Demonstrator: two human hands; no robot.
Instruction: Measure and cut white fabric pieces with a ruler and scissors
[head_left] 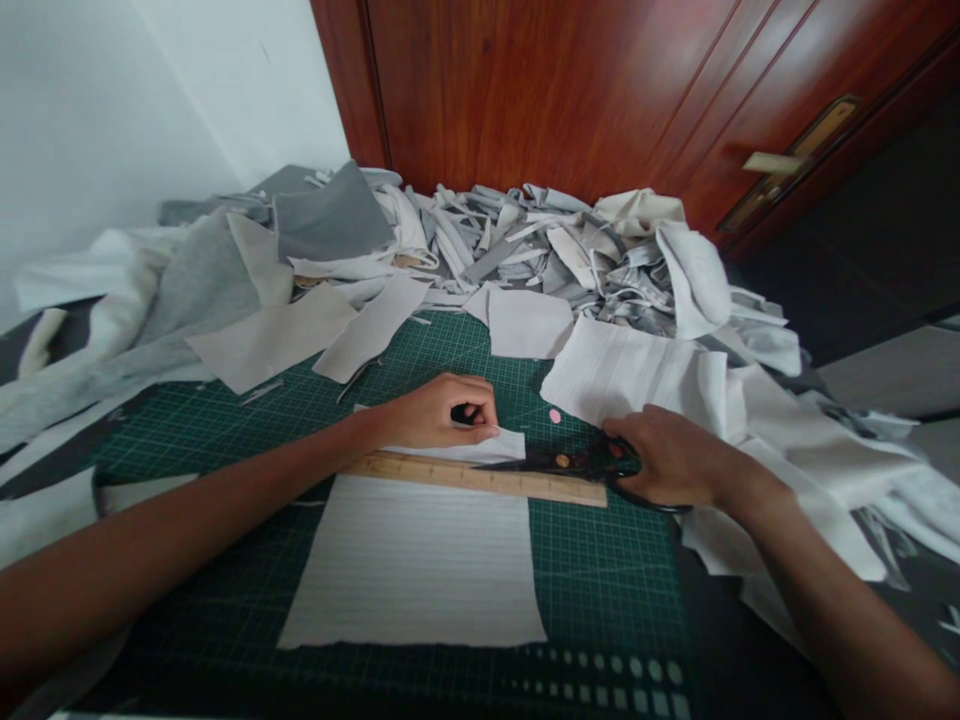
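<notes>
A piece of white ribbed fabric (420, 560) lies flat on the green cutting mat (611, 590). Across its upper part runs a wooden ruler (442, 472), and beyond the ruler a strip of the fabric shows, partly hidden by my hand. My left hand (454, 410) is closed, thumb and fingers pinched at this far strip. Black scissors (555, 460) are in my right hand (667, 455), fingers wrapped around the handles. Their blades point left, lying along the right part of the ruler near the fabric's right edge. Beyond the scissors sits a small pink disc (555, 416).
A heap of grey and white fabric scraps (517, 240) runs along the far side, against a reddish wooden door (555, 90). Loose cut pieces lie on the mat's far edge. More white fabric (637, 370) is at the right, and grey fabric (195, 275) at the left.
</notes>
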